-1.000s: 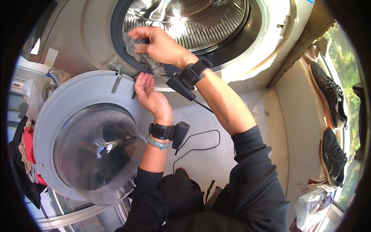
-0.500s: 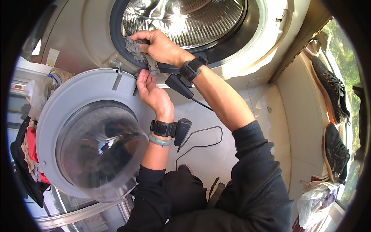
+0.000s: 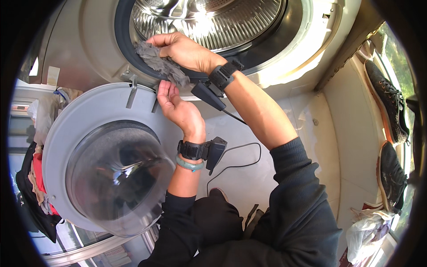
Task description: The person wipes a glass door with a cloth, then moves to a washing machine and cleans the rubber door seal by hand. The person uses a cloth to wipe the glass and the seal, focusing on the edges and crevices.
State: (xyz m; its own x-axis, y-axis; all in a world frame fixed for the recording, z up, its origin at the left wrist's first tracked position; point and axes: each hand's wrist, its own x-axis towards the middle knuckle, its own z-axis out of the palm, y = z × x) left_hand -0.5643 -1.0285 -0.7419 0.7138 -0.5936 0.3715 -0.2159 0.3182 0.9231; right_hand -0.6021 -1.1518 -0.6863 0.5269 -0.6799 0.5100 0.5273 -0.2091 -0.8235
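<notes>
At the lower left of the washing machine's dark rubber door seal [image 3: 126, 40], my right hand [image 3: 189, 53] pinches a crumpled grey cloth [image 3: 162, 66] between thumb and fingers. The cloth lies against the seal and hangs down over its lower lip. Just below the cloth's loose end is my left hand [image 3: 181, 113], palm up, fingers stretched out and holding nothing. Its fingertips are close to the machine's front by the door hinge. Beyond my right hand shows the shiny metal drum [image 3: 213, 31]. The round door [image 3: 58, 147] with its clear domed glass [image 3: 120, 178] stands swung out to the left.
Both wrists carry black strapped devices, and a thin black cable [image 3: 235, 166] loops over the pale floor. Dark shoes [image 3: 386, 100] and a plastic bag [image 3: 367, 236] sit on the ledge at right. Clothes [image 3: 38, 173] and bags lie behind the door at left.
The grey cloth has shifted slightly left along the seal with my right hand and looks more spread out. My left hand stays below it, fingers still extended. The whole view has shifted a little.
</notes>
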